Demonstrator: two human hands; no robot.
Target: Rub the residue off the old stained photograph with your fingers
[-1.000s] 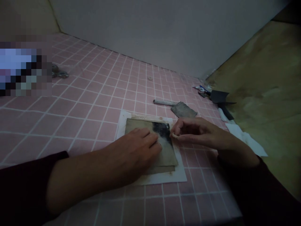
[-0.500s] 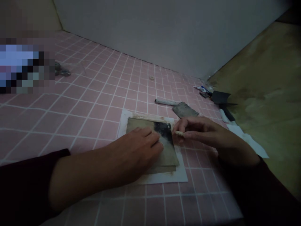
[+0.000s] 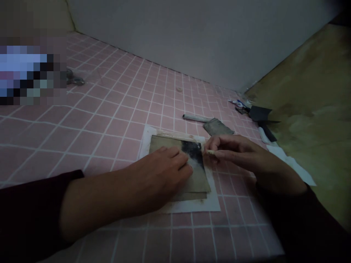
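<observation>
Under left fingers [image 3: 175, 157], stained sheet [image 3: 197, 179]

Nothing legible anywhere: the small printed packet [image 3: 239, 103] by the far right corner of the pink tiled bench [image 3: 109, 124] shows only blue marks too small to read, and the stained sheet [image 3: 194, 179] near the bench's front edge carries no readable writing.

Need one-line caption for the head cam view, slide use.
Left hand presses a stained, dark-blotched sheet on white paper over pink tiles; right hand pinches a pale scrap.
</observation>
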